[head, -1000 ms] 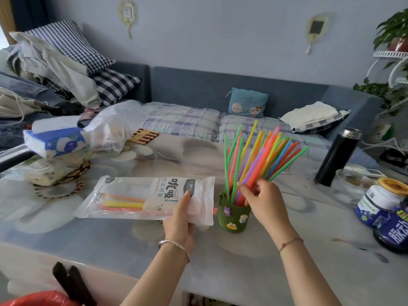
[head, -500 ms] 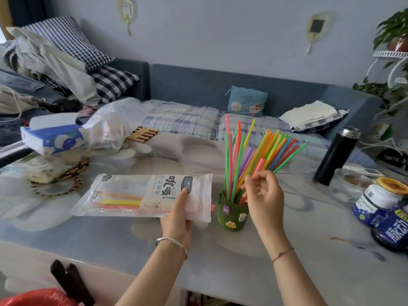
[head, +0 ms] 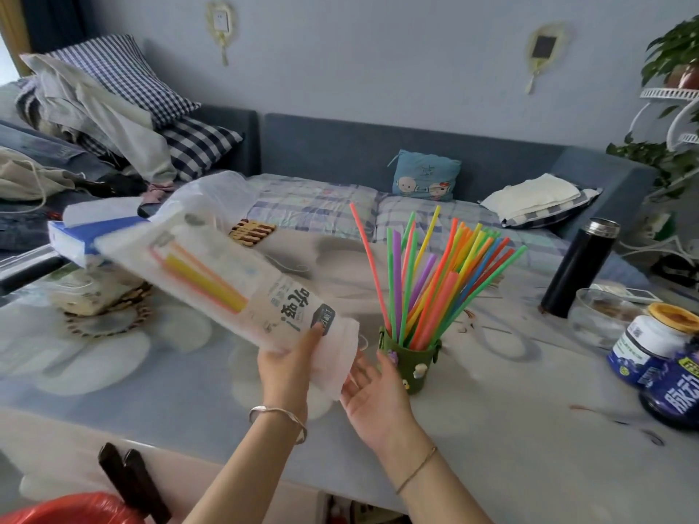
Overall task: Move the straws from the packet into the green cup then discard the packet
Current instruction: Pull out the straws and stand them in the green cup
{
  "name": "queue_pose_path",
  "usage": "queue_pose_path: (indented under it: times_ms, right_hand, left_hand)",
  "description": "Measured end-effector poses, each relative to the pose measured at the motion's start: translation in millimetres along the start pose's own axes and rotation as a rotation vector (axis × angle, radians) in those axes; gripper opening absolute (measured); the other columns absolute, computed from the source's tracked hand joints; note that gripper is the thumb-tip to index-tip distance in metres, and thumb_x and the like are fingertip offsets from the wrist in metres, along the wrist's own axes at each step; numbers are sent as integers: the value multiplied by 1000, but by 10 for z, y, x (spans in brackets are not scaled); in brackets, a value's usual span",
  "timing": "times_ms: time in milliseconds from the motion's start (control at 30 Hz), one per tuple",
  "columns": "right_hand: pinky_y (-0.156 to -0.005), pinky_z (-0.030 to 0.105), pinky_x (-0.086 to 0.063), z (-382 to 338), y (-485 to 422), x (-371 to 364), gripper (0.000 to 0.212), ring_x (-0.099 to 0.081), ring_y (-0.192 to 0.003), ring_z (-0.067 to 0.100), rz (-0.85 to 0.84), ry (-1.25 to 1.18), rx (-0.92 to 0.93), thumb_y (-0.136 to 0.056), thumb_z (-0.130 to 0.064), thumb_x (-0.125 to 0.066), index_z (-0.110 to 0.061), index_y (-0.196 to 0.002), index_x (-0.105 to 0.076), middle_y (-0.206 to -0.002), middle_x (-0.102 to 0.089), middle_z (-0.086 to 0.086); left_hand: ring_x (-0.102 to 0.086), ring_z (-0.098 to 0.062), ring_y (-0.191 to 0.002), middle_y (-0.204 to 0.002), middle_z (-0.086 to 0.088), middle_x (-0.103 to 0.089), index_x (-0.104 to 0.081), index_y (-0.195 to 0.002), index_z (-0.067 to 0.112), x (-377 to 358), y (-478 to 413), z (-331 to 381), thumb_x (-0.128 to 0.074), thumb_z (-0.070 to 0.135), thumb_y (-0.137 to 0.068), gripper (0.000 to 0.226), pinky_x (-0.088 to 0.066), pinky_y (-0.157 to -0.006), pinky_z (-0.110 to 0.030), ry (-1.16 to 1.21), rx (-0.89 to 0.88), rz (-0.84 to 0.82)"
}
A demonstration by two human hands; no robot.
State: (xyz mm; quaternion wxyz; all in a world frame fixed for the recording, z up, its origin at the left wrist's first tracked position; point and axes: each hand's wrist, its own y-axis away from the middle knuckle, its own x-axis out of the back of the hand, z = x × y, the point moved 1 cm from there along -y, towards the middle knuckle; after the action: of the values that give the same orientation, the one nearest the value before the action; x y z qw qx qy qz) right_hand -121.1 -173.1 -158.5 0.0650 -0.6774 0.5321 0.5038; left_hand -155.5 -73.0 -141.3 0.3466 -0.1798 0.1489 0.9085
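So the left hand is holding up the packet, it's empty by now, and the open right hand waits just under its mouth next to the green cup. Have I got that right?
Not quite. The packet isn't empty: the head view shows a few straws inside it, one of them yellow. The rest stands: the left hand holds it up and the open right hand waits under its mouth beside the green cup.

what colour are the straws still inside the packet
Mostly yellow, with orange and pink ones beside them, seen through the clear packet in the head view; straws.

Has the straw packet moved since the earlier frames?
Yes. The straw packet, earlier flat on the table left of the green cup, is now lifted by the left hand, its far end tilted up and away.
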Motion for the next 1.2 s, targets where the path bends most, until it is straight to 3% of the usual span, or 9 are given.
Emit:
queue_pose_path:
  times_ms: [200,300,500,633,733,867,967,1033,1200]
  right_hand:
    - [-53,25,-58,159,-63,-85,28,-72,-66,18,-14,-44,-75,-98,-21,-40,-7,-96,-64,-74,-73,9]
    - [-64,27,-58,204,-96,-113,28,-68,-95,24,-25,63,-52,-95,-16,-45,-7,-113,-64,-102,-71,13]
    - [-42,18,-39,192,-78,-98,20,-47,-53,12,73,720,392,-98,-22,-40,-12,-91,-56,-65,-54,3]
    - [-52,23,-41,139,-80,-69,18,-51,-51,7,71,729,575,-93,-24,-53,-12,-80,-51,-60,-59,-2]
    - [-46,20,-36,-21,-54,-71,23,-44,-45,7,69,710,715,-90,-24,-57,-13,-72,-50,-50,-52,-8]
    - [-45,24,-31,-344,53,-79,27,-36,-39,6,134,519,917,-90,-21,-60,-15,-66,-49,-41,-43,-11]
    - [-46,27,-31,-456,137,-79,24,-31,-38,11,123,403,895,-90,-23,-60,-13,-70,-52,-43,-38,-8]
    - [-41,21,-29,-434,160,-77,25,-32,-37,11,85,503,847,-88,-25,-61,-12,-68,-54,-43,-37,-6]
    - [-37,19,-35,-271,153,-89,30,-46,-40,12,16,724,663,-90,-28,-57,-9,-67,-57,-47,-49,0]
  left_hand:
    - [-70,-17,-86,-88,1,-73,-68,-84,20,-35,27,68,-83,7,-71,24,-56,-77,-35,-215,-146,-97]
    - [-68,-13,-83,-87,3,-71,-66,-83,21,-28,17,79,-80,6,-75,22,-55,-68,-25,-179,-140,-61]
    - [-64,-10,-79,-89,4,-69,-66,-91,17,20,-30,98,-77,8,-79,19,-50,-60,-20,19,-31,76]
    - [-67,-13,-89,-111,-5,-70,-64,-121,7,42,-50,62,-76,10,-81,42,-51,-65,-21,127,19,118]
    - [-68,-16,-102,-118,-4,-70,-62,-126,10,52,-84,38,-76,12,-81,47,-54,-72,-24,221,83,112]
    - [-68,-8,-89,-112,2,-70,-61,-125,13,66,-127,27,-73,16,-83,44,-57,-65,-22,319,136,82]
    - [-68,-18,-104,-125,-3,-69,-60,-130,13,59,-126,-1,-74,17,-83,50,-53,-97,-47,317,132,62]
    - [-66,-25,-114,-127,-5,-68,-60,-131,13,42,-122,-23,-76,18,-81,53,-46,-103,-58,323,134,44]
    - [-63,-24,-118,-128,-9,-67,-60,-130,9,-37,-52,-62,-70,11,-85,46,-44,-108,-48,309,139,-25]
